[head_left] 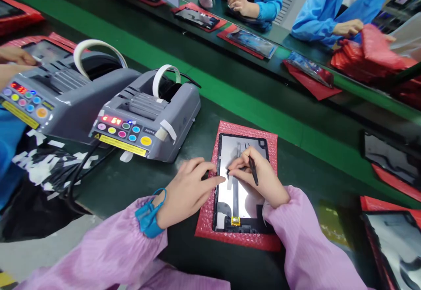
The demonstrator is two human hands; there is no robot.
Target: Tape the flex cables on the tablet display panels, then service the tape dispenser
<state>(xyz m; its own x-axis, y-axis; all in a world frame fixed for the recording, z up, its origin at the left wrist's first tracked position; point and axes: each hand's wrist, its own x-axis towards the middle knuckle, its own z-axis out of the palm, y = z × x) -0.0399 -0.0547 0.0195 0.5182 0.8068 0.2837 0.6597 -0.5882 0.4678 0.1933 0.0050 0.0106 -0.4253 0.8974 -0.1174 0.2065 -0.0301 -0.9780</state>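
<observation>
A tablet screen assembly (225, 198), silver-backed in a black frame, lies on a red bubble-wrap bag (205, 220). A flat ribbon cable runs down its middle to a yellow-taped connector (235, 221). My right hand (259, 171) is closed over the panel, with slim black tweezers (252, 167) between its fingers. Just under its fingertips is a small pale strip of tape (230, 182); whether the fingers grip it I cannot tell. My left hand (192, 187), fingers stretched out, reaches over the panel's left edge, fingertips close to the right hand's. A blue wrist strap (149, 215) circles the left wrist.
Two grey tape dispensers (144, 119) (66, 97) stand at left, with tape scraps (42, 167) beside them. Beyond runs a dark conveyor (230, 73) with panels on red bags. Co-workers in blue sleeves (274, 1) work across it. Another panel (394, 242) lies at right.
</observation>
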